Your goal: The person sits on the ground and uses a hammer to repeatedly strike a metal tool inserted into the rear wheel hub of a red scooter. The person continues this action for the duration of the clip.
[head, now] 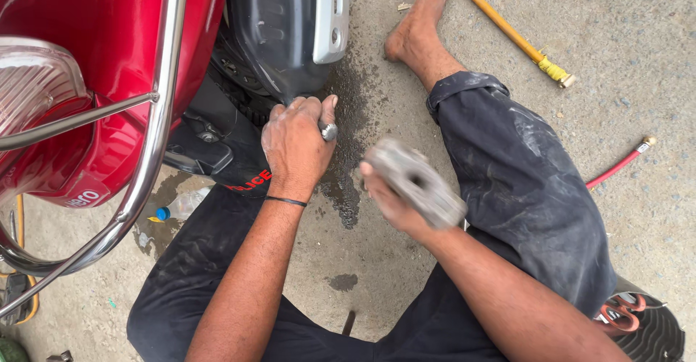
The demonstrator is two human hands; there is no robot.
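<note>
My left hand (296, 143) is closed around a small round metal piece (328, 131) held against the lower edge of the scooter's black mudguard (279, 28). My right hand (388, 199) grips a grey metal block (415, 182), blurred by motion, just right of the left hand. The red scooter body (109, 50) with its chrome guard rail (156, 123) fills the upper left. I sit on the concrete with dark trousers (522, 188) and a bare foot (417, 32) stretched forward.
A yellow-handled tool (515, 36) lies on the concrete at the upper right. Near the right edge runs a red hose (616, 166). A plastic bottle with a blue cap (181, 204) lies under the scooter. Wet stains (348, 181) mark the ground. Orange-handled scissors (620, 315) rest at lower right.
</note>
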